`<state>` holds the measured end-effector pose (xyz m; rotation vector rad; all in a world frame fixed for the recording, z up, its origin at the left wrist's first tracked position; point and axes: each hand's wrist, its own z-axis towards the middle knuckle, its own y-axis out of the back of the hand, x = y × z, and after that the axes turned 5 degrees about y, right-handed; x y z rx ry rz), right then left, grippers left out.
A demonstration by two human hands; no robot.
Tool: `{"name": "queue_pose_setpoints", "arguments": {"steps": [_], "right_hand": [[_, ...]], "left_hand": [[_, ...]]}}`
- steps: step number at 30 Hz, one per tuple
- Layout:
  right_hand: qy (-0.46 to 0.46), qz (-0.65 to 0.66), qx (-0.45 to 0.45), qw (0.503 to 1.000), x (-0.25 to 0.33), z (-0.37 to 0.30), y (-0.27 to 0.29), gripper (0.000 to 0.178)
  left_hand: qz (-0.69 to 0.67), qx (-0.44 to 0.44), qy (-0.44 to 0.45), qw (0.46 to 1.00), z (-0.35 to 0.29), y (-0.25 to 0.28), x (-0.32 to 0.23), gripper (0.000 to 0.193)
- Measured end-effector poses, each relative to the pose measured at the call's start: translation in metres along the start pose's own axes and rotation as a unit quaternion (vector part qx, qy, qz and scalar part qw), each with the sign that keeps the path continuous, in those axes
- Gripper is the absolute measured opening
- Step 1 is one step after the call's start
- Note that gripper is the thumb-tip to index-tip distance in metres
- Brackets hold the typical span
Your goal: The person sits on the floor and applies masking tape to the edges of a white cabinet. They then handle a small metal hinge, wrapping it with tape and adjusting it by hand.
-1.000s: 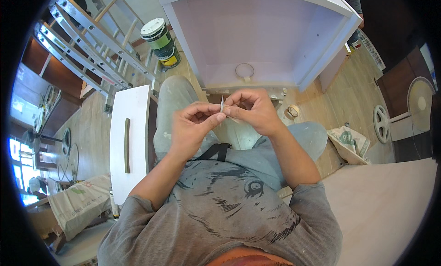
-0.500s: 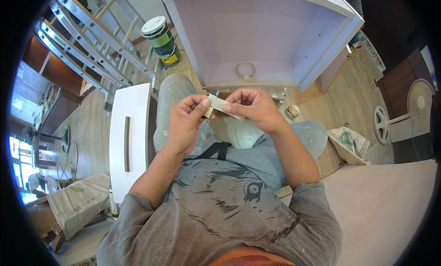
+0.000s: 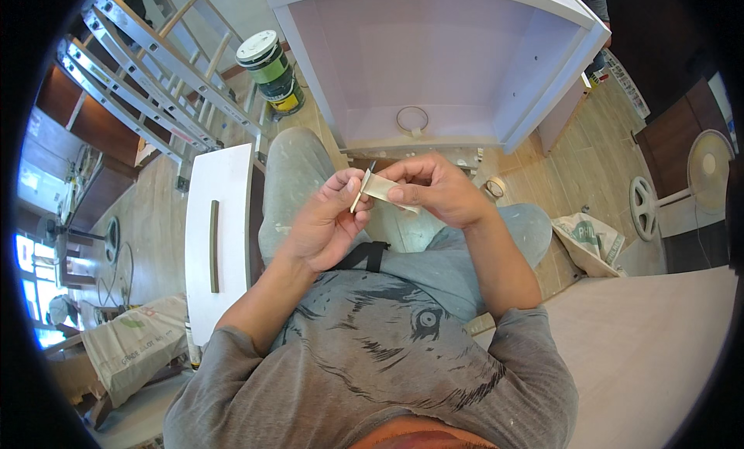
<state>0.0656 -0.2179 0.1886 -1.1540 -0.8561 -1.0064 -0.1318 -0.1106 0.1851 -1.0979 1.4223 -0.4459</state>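
My left hand (image 3: 329,216) pinches a small thin piece (image 3: 359,195) between thumb and fingers, its edge turned up. A dark tip (image 3: 373,167) sticks out at its far end; what kind of piece it is I cannot make out. From it a short strip of cream masking tape (image 3: 380,188) runs to the right. The strip's other end is gripped by the thumb and bent fingers of my right hand (image 3: 438,191). Both hands meet above my lap, just short of the white cabinet's open front.
Ahead stands an open white cabinet (image 3: 434,69) with a thin tape ring (image 3: 412,121) inside. A tape roll (image 3: 494,188) lies on the floor to the right. Leftward are a white drawer front (image 3: 203,247) with a dark handle, a paint bucket (image 3: 271,73) and an aluminium ladder (image 3: 155,69).
The small piece has turned from showing its flat face to standing edge-on. My left fingers have shifted and spread around it, while my right hand still grips the tape strip.
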Motion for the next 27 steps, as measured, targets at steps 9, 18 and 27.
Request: {"name": "queue_pose_setpoints", "arguments": {"steps": [9, 18, 27], "right_hand": [[-0.036, -0.004, -0.042, 0.998, 0.007, 0.001, -0.004, 0.047], [0.030, -0.010, -0.069, 0.997, -0.001, 0.006, -0.008, 0.040], [0.064, -0.023, -0.055, 0.996, -0.013, 0.007, 0.000, 0.059]], "left_hand": [[0.269, -0.110, -0.161, 0.943, 0.002, -0.011, 0.007, 0.019], [-0.044, -0.059, -0.043, 0.996, 0.003, 0.001, 0.006, 0.012], [-0.053, -0.030, -0.049, 0.997, 0.011, 0.013, 0.012, 0.018]]}}
